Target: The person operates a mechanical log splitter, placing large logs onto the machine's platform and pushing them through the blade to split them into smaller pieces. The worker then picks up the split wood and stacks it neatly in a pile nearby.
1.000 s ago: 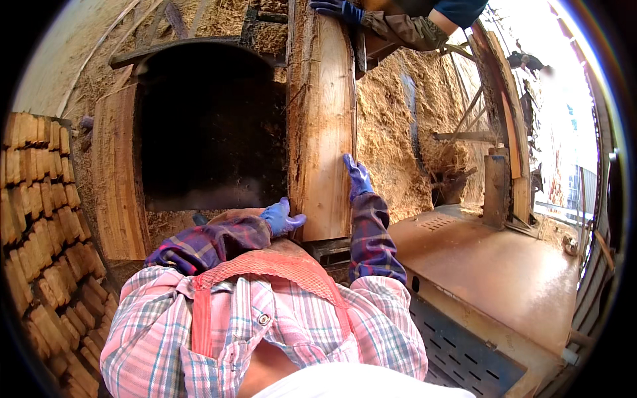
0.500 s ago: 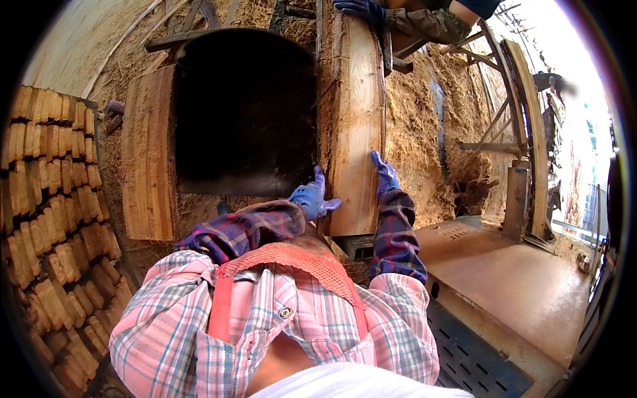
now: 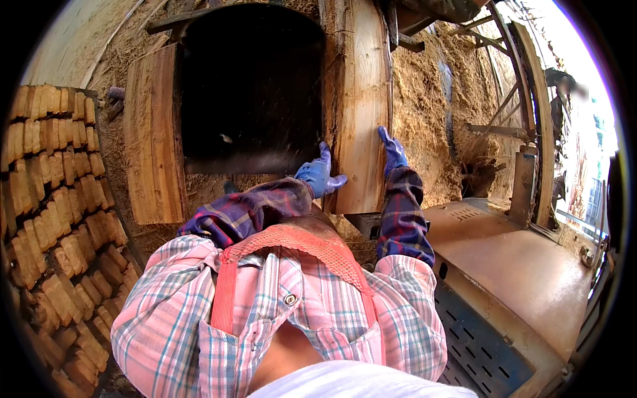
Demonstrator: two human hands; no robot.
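Note:
A long pale wooden plank (image 3: 361, 113) stretches away from me, with darker rough-edged wood along its left side. My left hand (image 3: 318, 174), in a blue-purple glove, grips the near end from the left, its thumb over the top and index finger stretched out. On the right edge, my right hand (image 3: 395, 152), gloved alike, presses its fingers along the side. The plank lies between my two hands. Left of it is a large black shape with a rounded top (image 3: 255, 93); whether it is an opening or a cover I cannot tell.
Left of the black shape stand more wooden boards (image 3: 156, 139). Stacked short wood pieces (image 3: 60, 199) fill the far left. Sawdust (image 3: 424, 99) is heaped beyond the plank. A brown metal machine table (image 3: 511, 259) lies to my right, and another person's sleeve (image 3: 451, 8) shows at the top.
The view has shifted, so the plank and my hands sit higher in it. Both hands stay at the plank's near end. The other person's gloved hand has left the view.

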